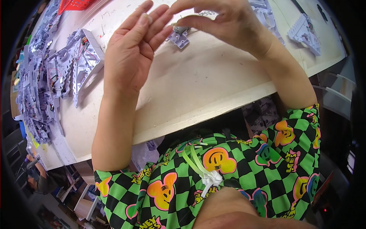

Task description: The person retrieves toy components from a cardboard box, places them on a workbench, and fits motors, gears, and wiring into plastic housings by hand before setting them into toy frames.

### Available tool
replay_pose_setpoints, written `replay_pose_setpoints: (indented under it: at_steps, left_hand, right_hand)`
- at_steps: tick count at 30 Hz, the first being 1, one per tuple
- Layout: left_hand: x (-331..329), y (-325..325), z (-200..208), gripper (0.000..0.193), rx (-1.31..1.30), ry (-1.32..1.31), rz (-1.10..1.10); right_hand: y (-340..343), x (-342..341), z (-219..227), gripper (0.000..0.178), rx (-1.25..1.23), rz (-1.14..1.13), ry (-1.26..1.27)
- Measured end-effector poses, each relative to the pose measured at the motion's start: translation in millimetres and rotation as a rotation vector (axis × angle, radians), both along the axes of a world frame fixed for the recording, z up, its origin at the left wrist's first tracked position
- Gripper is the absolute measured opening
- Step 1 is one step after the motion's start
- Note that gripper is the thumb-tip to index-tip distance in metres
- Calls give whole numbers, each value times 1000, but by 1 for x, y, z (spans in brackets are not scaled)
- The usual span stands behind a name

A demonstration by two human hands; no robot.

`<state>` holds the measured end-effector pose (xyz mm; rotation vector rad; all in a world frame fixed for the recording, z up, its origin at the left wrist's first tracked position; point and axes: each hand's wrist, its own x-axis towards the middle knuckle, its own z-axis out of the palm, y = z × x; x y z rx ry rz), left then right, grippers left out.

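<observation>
My left hand (131, 47) is raised over the table, palm up, with fingers stretched out and the thumb lying across their inner side. My right hand (238, 28) comes in opposite, its thumb and index finger curved, with a visible gap between them. Their tips meet the left fingertips; anything tiny there cannot be made out. Just below the right thumb is a small pale grey plastic bracket (179, 41) with a rounded metallic piece on it. The thumb partly covers its top, and whether it touches is unclear.
Pale plastic housings (85, 63) with toothed edges and thin wires stand left of my left arm, beside a long heap of similar parts (36, 87). A red basket (74, 4) sits at the far left. More housings (305, 34) lie right. The white table's (206, 101) front edge runs below my forearms.
</observation>
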<state>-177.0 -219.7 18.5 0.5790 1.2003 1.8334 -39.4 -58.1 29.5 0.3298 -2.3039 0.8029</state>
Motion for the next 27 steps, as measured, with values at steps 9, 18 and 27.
replay_pose_setpoints:
  at_steps: [9,18,27]
  left_hand:
    - [5,-6,-2,47,119,-403,-228]
    - [11,-5,-3,45,48,-225,-191]
    - [16,-9,3,38,64,-339,-354]
  right_hand:
    - [-4,1,-8,17,-82,-23,-35]
    - [-6,-1,-6,17,-19,-4,28]
    - [-7,-2,-5,9,78,21,71]
